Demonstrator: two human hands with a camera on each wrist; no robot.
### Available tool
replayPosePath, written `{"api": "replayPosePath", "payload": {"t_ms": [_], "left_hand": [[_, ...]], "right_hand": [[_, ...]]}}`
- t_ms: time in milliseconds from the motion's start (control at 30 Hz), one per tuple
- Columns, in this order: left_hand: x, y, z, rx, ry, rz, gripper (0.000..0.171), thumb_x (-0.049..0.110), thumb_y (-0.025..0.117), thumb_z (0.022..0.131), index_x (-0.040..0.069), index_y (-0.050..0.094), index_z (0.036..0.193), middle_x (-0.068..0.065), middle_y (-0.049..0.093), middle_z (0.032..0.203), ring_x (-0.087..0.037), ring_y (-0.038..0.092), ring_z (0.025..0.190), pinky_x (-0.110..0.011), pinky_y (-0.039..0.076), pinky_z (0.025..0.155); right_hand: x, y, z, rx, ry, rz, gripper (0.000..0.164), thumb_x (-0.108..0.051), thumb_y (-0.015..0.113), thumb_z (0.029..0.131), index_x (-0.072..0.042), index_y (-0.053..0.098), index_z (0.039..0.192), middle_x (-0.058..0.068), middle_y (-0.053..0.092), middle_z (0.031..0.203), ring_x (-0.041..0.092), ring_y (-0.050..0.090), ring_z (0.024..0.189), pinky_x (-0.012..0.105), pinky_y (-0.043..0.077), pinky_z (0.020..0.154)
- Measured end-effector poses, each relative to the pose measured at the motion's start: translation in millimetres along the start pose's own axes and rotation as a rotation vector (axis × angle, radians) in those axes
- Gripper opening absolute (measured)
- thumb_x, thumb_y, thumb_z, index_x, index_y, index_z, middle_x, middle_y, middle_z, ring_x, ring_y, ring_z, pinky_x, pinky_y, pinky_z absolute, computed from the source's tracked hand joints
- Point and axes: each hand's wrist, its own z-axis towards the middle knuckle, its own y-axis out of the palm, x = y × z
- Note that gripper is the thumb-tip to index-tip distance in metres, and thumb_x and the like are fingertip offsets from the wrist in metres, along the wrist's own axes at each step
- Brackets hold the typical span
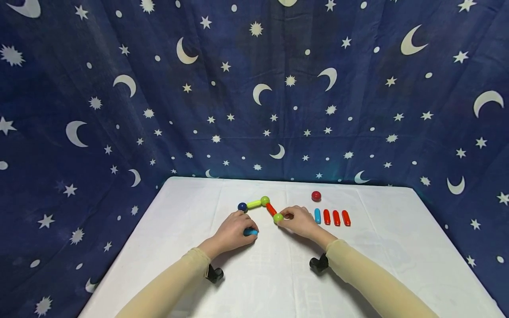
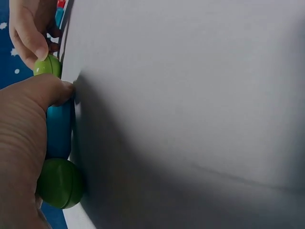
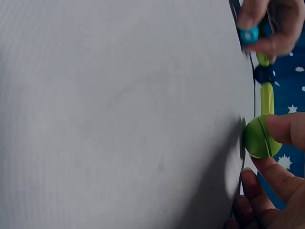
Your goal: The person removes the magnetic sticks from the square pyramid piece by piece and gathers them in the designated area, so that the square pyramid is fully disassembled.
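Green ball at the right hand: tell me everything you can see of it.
The green ball is round, glossy and plastic-looking, with a seam groove. The right hand pinches it between thumb and finger, at or just above the white tabletop. In the head view it meets the near end of a red rod; whether they are joined is unclear.

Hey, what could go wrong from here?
The shiny red ball sits loose and might roll if bumped. The right hand pinches a shiny lime-green ball at the end of a slim red rod; tugging might separate them. The left hand, gripping a blue rod, could knock the nearby dark-blue ball.
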Motion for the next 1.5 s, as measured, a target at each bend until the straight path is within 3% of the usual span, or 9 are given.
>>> {"api": "replayPosePath", "payload": {"t_ms": [267,567,700,800,967,1100,1200,1300,1500], "left_hand": [[2.7,-2.9,-10.9,-0.035,0.003,-0.013,0.012,0.036,0.075,0.091,0.029,0.076,0.100,0.017,0.063,0.094,-0.009,0.047,0.089,-0.035,0.042,0.094],[6.1,-14.0,-19.2,-0.080,0.034,-0.021,0.015,0.042,0.076,0.091,0.030,0.077,0.099,0.018,0.064,0.093,-0.008,0.047,0.090,-0.035,0.042,0.092],[13.8,-26.6,-0.9,-0.078,0.016,-0.018,0.020,0.042,0.075,0.093,0.027,0.078,0.106,0.012,0.067,0.102,-0.010,0.049,0.093,-0.034,0.044,0.085],[17.0,-32.4,23.9,-0.071,-0.005,-0.017,0.024,0.038,0.074,0.094,0.024,0.077,0.114,0.006,0.068,0.113,-0.015,0.052,0.103,-0.038,0.045,0.091],[15.7,-30.3,61.3,-0.099,0.004,0.006,0.034,0.034,0.075,0.093,0.022,0.073,0.126,0.002,0.067,0.126,-0.024,0.053,0.122,-0.043,0.041,0.105],[14.8,-24.7,79.0,-0.161,-0.003,0.040,0.036,0.035,0.077,0.093,0.022,0.073,0.126,0.005,0.070,0.123,-0.023,0.056,0.122,-0.041,0.039,0.107],[16.6,-22.5,85.6,-0.178,-0.018,0.075,0.029,0.033,0.077,0.093,0.023,0.076,0.120,0.006,0.073,0.115,-0.022,0.058,0.115,-0.041,0.042,0.102],[15.3,-23.2,80.5,-0.170,-0.046,0.100,0.024,0.033,0.078,0.093,0.025,0.077,0.115,0.007,0.073,0.108,-0.020,0.059,0.106,-0.041,0.045,0.095],[14.5,-25.2,70.9,-0.177,-0.117,-0.008,0.020,0.034,0.080,0.090,0.022,0.077,0.106,0.009,0.070,0.092,-0.014,0.053,0.086,-0.035,0.044,0.079]], "right_hand": [[1,5,1,0.031,0.024,-0.065,0.048,-0.054,0.081,0.082,-0.017,0.073,0.110,0.000,0.059,0.103,0.022,0.047,0.101,0.040,0.041,0.084],[1,4,1,0.070,0.066,-0.048,0.043,-0.045,0.084,0.082,-0.013,0.074,0.110,0.001,0.060,0.104,0.024,0.047,0.102,0.043,0.042,0.086],[4,1,2,0.059,0.031,-0.040,0.042,-0.042,0.083,0.083,-0.017,0.074,0.115,0.000,0.062,0.107,0.024,0.048,0.104,0.044,0.043,0.089],[6,0,3,0.058,-0.005,-0.031,0.038,-0.041,0.083,0.084,-0.019,0.075,0.114,0.000,0.063,0.107,0.023,0.049,0.103,0.045,0.042,0.088],[6,3,2,0.048,-0.026,-0.009,0.035,-0.040,0.083,0.084,-0.021,0.076,0.113,-0.001,0.064,0.108,0.022,0.050,0.103,0.045,0.042,0.088],[6,4,0,0.035,-0.023,0.001,0.035,-0.038,0.082,0.086,-0.020,0.076,0.114,0.000,0.065,0.109,0.022,0.052,0.105,0.046,0.043,0.091],[7,1,-1,0.042,-0.020,0.005,0.035,-0.035,0.082,0.086,-0.018,0.076,0.117,0.001,0.065,0.110,0.023,0.052,0.107,0.047,0.044,0.092],[5,3,1,0.055,-0.029,0.010,0.036,-0.033,0.083,0.086,-0.018,0.075,0.119,0.001,0.066,0.109,0.024,0.053,0.105,0.047,0.043,0.091],[5,7,7,0.059,-0.055,0.025,0.034,-0.035,0.084,0.085,-0.019,0.076,0.115,-0.001,0.067,0.108,0.022,0.053,0.102,0.044,0.042,0.089]]}}
